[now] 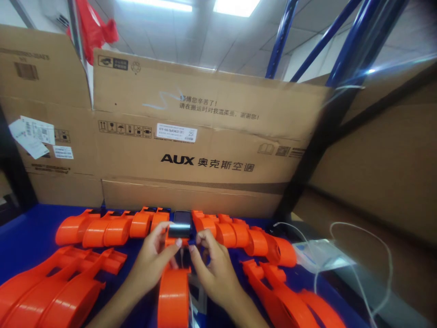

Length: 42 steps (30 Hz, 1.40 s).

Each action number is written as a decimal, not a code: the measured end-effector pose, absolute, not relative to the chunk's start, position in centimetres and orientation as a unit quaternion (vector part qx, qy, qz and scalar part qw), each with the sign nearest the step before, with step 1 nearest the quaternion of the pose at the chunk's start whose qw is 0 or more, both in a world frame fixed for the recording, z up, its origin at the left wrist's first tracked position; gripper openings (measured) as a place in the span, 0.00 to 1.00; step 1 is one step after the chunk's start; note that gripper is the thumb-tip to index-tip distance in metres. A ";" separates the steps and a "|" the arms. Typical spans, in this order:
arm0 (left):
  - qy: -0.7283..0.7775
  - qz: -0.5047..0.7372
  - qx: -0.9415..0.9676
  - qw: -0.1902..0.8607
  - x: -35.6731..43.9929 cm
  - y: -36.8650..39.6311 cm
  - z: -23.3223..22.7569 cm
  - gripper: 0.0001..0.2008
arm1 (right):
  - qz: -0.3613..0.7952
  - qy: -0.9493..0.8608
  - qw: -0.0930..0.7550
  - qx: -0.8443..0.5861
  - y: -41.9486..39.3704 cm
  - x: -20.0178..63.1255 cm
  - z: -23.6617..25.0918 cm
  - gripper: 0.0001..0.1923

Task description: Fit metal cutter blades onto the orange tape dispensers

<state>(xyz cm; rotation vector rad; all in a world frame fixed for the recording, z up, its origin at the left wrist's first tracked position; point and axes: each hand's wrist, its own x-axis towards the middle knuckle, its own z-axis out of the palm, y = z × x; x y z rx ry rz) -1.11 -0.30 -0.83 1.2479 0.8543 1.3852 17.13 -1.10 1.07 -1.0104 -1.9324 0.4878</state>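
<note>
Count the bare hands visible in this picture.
2: the left hand at the left edge of the black device, the right hand near its lower right corner. No others show.

Left hand (159,250): some fingers hidden behind the orange plastic piece with a glossy black block (180,229) that it grips. Right hand (211,262): fingertips blur against a small dark-blue part (191,242); cannot tell whether they pinch it. Curved orange plastic band (173,298) below the hands: cut by bottom edge. Wide orange plastic bands (51,291) at left: cut by left and bottom edges. White paper labels (37,132): print too small to read.
</note>
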 end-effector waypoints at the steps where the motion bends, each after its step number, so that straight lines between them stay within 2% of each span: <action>1: 0.356 0.579 0.521 0.517 -1.1 -0.3 -0.8 0.19 | 0.188 -0.781 0.436 -0.407 -1.2 17.1 1.1 0.05; 8: 0.347 0.581 0.527 0.514 -1.0 -0.7 -0.4 0.18 | 0.162 -0.797 0.429 -0.393 -1.6 17.1 1.6 0.09; 21: 0.330 0.554 0.548 0.533 -1.0 -0.9 0.1 0.17 | 0.173 -0.831 0.390 -0.358 -1.4 18.1 3.0 0.09; 28: 0.326 0.545 0.531 0.561 -0.9 -1.0 0.1 0.21 | 0.178 -0.809 0.423 -0.367 -1.6 18.1 2.9 0.08; 32: 0.319 0.539 0.490 0.607 -0.8 -1.6 0.9 0.29 | 0.274 -0.724 0.519 -0.362 -1.4 17.9 2.4 0.07; 34: 0.318 0.526 0.472 0.632 -0.7 -1.9 1.2 0.33 | 0.340 -0.681 0.545 -0.352 -1.2 17.7 2.4 0.11; 37: 0.313 0.503 0.461 0.661 -0.6 -2.2 1.4 0.35 | 0.455 -0.661 0.506 -0.317 -1.2 17.3 2.7 0.20; 39: 0.305 0.494 0.463 0.670 -0.6 -2.3 1.4 0.34 | 0.515 -0.647 0.478 -0.296 -1.4 17.1 2.8 0.22; 42: 0.304 0.484 0.487 0.661 -0.7 -2.4 1.3 0.32 | 0.520 -0.623 0.498 -0.306 -1.4 16.9 2.4 0.21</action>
